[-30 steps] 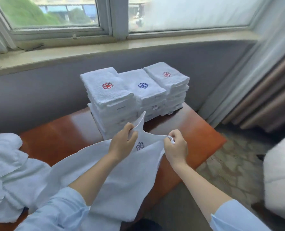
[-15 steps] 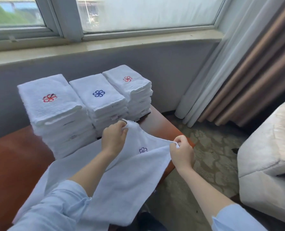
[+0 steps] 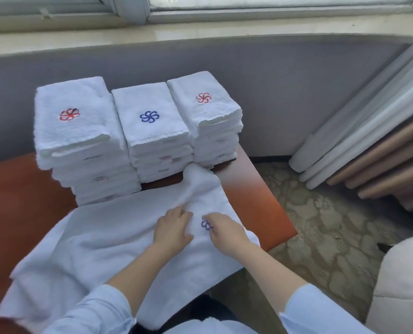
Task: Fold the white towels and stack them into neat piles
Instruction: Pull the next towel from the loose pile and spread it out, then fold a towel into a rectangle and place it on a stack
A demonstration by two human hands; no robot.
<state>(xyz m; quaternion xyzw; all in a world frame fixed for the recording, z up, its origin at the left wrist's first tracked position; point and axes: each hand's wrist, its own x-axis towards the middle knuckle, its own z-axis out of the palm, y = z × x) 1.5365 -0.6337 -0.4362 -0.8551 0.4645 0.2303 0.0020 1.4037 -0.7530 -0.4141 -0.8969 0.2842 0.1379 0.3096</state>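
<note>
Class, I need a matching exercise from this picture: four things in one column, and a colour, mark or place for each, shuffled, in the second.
Things:
1. middle pile
2. spread towel
3. table
4. curtains

Descriptions:
a. reddish-brown
b. beneath the left hand and right hand
c. blue flower on top
d. hanging at the far right

Pairs: 1-c, 2-b, 3-a, 4-d.

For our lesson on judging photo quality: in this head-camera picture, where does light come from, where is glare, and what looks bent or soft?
Head view: daylight enters from the window at top; pale glare washes the glossy table beside the unfolded towel; the sill bows from wide-angle distortion; the sleeves at the bottom edge are soft, while logos on the folded piles stay crisp.
</note>
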